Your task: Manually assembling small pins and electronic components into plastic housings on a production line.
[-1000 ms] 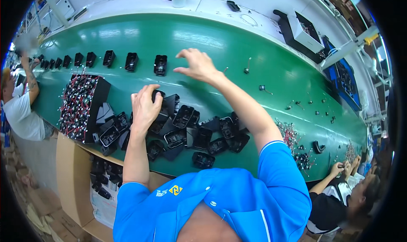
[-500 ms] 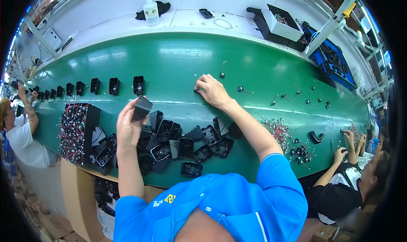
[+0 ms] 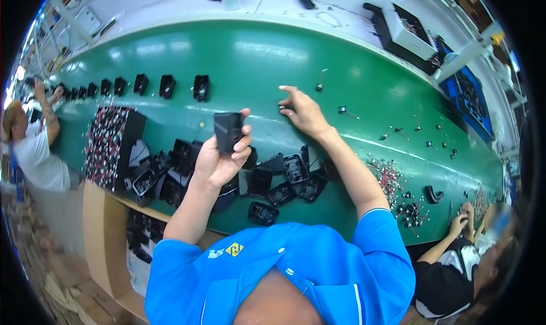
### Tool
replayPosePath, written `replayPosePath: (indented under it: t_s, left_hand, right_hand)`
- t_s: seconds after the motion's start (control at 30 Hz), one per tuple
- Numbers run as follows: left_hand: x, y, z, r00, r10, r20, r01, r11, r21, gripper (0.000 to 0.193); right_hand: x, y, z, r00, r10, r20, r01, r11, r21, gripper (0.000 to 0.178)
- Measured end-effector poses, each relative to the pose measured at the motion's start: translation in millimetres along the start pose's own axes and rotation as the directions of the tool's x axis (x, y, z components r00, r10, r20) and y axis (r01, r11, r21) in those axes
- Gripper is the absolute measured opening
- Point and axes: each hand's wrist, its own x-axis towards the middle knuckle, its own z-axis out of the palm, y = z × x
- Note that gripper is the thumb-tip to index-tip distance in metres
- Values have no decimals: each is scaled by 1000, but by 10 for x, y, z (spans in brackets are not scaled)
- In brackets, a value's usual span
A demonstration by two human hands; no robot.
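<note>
My left hand [image 3: 219, 165] grips a black plastic housing [image 3: 228, 131] upright above the bench, fingers wrapped round its right side. Further right, over the green surface, my right hand [image 3: 304, 114] pinches a small black part [image 3: 281, 107] between thumb and fingers; the fingers hide most of it. Under and around my left hand lies a pile of open black housings [image 3: 263, 182]. Beyond it, a row of black housings runs leftward, with the nearest housing [image 3: 201, 88] closest to my hands. Small parts with wires, such as this one [image 3: 342, 110], lie to the right.
A black box [image 3: 136, 140] heaped with wired parts stands at the left. A loose heap of wired parts [image 3: 387, 180] lies at the right. A white box [image 3: 409, 32] and a blue tray [image 3: 475, 100] sit at the back right. Co-workers sit at both sides.
My left hand has moved right and turned the housing more upright. My right hand has its fingers more spread around the small part. The whole view has shifted slightly.
</note>
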Motion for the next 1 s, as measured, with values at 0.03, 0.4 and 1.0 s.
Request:
replayPosePath:
  t_s: [0.03, 0.4, 1.0]
  left_hand:
    - [7, 18, -35, 999, -17, 47, 17, 1000, 0, 45]
    - [-4, 36, 137, 969, 192, -154, -113, 904, 412, 47]
    - [40, -173, 113, 980, 198, -21, -166, 872, 461, 51]
  right_hand:
    - [-13, 38, 4, 996, 88, 20, -89, 994, 65, 28]
    - [117, -322, -74, 954, 291, -69, -259, 920, 293, 18]
    - [-163, -1302, 71, 953, -18, -302, 95, 966, 241, 18]
